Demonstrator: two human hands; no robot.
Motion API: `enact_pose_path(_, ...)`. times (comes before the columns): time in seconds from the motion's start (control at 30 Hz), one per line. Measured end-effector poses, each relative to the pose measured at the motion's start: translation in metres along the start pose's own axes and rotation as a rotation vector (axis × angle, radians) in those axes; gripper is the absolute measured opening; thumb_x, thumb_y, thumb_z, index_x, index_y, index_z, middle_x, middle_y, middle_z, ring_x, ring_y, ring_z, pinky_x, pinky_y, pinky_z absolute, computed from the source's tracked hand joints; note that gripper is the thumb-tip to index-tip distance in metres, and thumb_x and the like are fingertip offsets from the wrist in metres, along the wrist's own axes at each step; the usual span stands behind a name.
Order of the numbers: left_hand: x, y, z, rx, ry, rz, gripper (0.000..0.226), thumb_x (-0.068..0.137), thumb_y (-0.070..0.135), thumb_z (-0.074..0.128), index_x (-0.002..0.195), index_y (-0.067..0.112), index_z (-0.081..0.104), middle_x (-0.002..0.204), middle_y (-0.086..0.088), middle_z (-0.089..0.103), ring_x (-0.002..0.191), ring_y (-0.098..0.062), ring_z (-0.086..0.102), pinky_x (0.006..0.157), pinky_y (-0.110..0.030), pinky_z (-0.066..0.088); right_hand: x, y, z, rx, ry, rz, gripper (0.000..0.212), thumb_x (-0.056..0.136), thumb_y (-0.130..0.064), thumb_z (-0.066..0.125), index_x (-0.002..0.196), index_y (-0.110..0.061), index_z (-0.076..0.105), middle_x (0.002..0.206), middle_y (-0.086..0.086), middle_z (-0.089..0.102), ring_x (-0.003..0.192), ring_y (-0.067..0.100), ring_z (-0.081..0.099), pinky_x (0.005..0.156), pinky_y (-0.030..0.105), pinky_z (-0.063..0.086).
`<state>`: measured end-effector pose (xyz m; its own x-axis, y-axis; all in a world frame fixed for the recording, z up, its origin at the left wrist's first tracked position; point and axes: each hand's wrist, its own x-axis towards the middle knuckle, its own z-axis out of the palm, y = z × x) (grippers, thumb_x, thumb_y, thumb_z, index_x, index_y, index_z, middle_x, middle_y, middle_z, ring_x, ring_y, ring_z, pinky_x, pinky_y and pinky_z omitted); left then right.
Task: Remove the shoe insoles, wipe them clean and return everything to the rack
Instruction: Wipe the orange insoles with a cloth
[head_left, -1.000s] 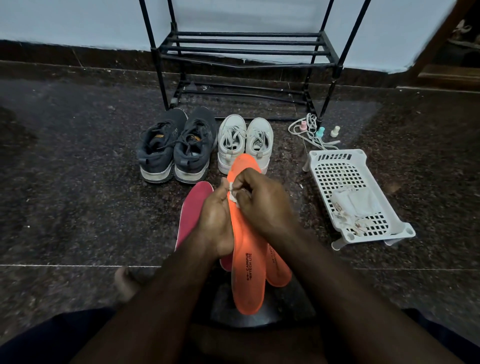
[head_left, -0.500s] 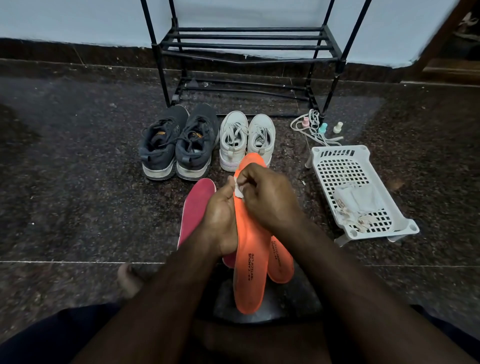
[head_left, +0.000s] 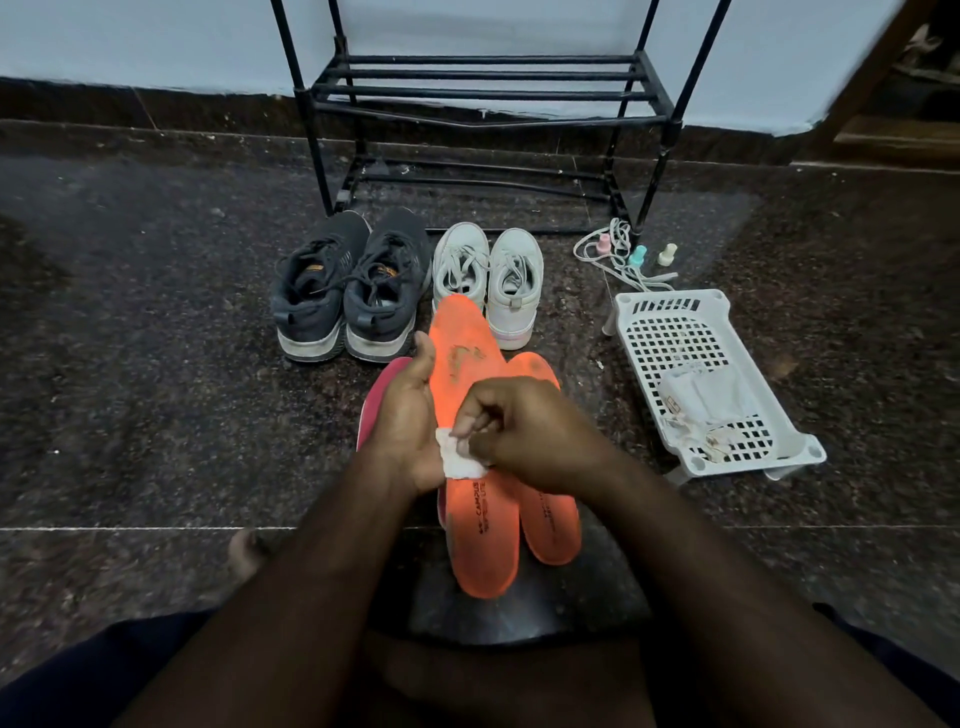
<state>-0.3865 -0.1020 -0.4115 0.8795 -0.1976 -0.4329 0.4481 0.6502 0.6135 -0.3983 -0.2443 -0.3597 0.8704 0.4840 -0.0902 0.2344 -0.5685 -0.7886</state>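
- The left hand (head_left: 402, 415) wraps its fingers round the orange insole (head_left: 470, 395).
- The right hand (head_left: 524, 426) pinches a white wipe (head_left: 460, 460) on it.

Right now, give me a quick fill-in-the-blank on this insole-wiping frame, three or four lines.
1. The left hand holds an insole coloured ____.
2. The right hand pinches a small white ____ against that insole.
3. The white basket sits to the ____ of the white shoes.
4. The shelves of the black rack hold ____ shoes.

Missing words: orange; wipe; right; no
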Motion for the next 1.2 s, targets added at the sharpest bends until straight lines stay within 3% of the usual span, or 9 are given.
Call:
enact_pose_path(0.2,-0.003,0.000,0.006,-0.196,-0.031,-0.112,0.062,0.095,0.053,0.055,0.129,0.002,0.060,0.118,-0.025,0.067,0.105,-0.038,0.065,0.091,-0.068,0.049,-0.008,0.018,-0.074,0.624,0.510,0.119,0.040,0.084,0.019,0.050,0.095,-0.015,0.067,0.088,0.011,0.063,0.068,0.024,0.062,0.054,0.031,0.054)
enact_pose_path(0.37,-0.004,-0.005,0.012,-0.222,0.015,-0.134,0.035,0.094,0.012,0.041,0.120,0.001,0.062,0.112,-0.025,0.070,0.092,-0.040,0.070,0.096,-0.068,0.044,-0.020,0.038,-0.104,0.841,0.556,0.210,0.018,0.089,0.009,0.057,0.099,-0.003,0.067,0.080,0.006,0.071,0.070,0.015,0.066,0.068,0.024,0.055)
enact_pose_path(0.47,-0.002,-0.009,0.014,-0.176,0.062,-0.166,0.039,0.091,0.005,0.039,0.123,-0.002,0.061,0.113,-0.025,0.069,0.097,-0.041,0.067,0.100,-0.067,0.042,-0.023,0.045,-0.102,0.703,0.489,0.231,0.021,0.078,0.007,0.072,0.093,-0.007,0.070,0.078,0.000,0.073,0.073,0.012,0.067,0.073,0.022,0.055)
enact_pose_path(0.6,0.004,-0.013,0.008,-0.162,0.091,-0.139,0.041,0.095,0.007,0.047,0.135,0.005,0.054,0.124,-0.025,0.066,0.106,-0.043,0.066,0.089,-0.069,0.050,-0.024,0.038,-0.092,0.553,0.411,0.281,0.024,0.080,0.015,0.066,0.084,-0.008,0.066,0.060,-0.004,0.067,0.057,0.011,0.064,0.057,0.023,0.057)
enact_pose_path(0.77,0.011,-0.018,0.001,-0.147,0.054,-0.060,0.038,0.104,0.019,0.046,0.142,0.022,0.048,0.128,-0.022,0.065,0.111,-0.044,0.066,0.075,-0.073,0.051,-0.017,0.029,-0.054,0.239,0.283,0.159,0.027,0.077,0.008,0.071,0.085,-0.017,0.070,0.077,-0.004,0.067,0.063,0.007,0.060,0.069,0.033,0.056)
enact_pose_path(0.9,0.006,-0.008,0.008,-0.102,0.055,-0.020,0.034,0.106,0.026,0.042,0.126,0.005,0.060,0.106,-0.020,0.074,0.093,-0.032,0.073,0.085,-0.053,0.056,-0.009,0.023,-0.020,-0.080,0.283,0.091,0.021,0.079,-0.009,0.069,0.094,-0.022,0.074,0.095,-0.010,0.073,0.085,0.004,0.066,0.084,0.025,0.052)
enact_pose_path(1.0,0.002,-0.001,0.011,-0.100,0.016,-0.056,0.038,0.104,0.029,0.045,0.113,0.001,0.068,0.102,-0.020,0.073,0.095,-0.032,0.070,0.097,-0.051,0.050,-0.005,0.022,-0.011,-0.092,0.349,0.073,0.024,0.079,-0.007,0.066,0.098,-0.021,0.074,0.103,-0.004,0.071,0.096,0.009,0.063,0.086,0.022,0.047)
enact_pose_path(1.1,-0.004,-0.005,0.016,-0.089,-0.081,-0.092,0.048,0.103,0.036,0.044,0.094,0.005,0.080,0.099,-0.015,0.075,0.089,-0.028,0.072,0.092,-0.048,0.054,0.000,0.020,-0.011,-0.023,0.493,0.119,0.026,0.080,-0.008,0.065,0.101,-0.022,0.073,0.104,-0.004,0.069,0.094,0.009,0.063,0.087,0.026,0.051)
enact_pose_path(1.2,-0.012,-0.014,0.020,-0.081,-0.161,-0.162,0.047,0.101,0.043,0.044,0.101,0.013,0.080,0.111,-0.013,0.073,0.101,-0.032,0.070,0.094,-0.061,0.049,0.002,0.019,-0.012,0.083,0.525,0.136,0.038,0.082,-0.010,0.060,0.111,-0.032,0.067,0.109,-0.005,0.065,0.099,0.011,0.064,0.089,0.038,0.054)
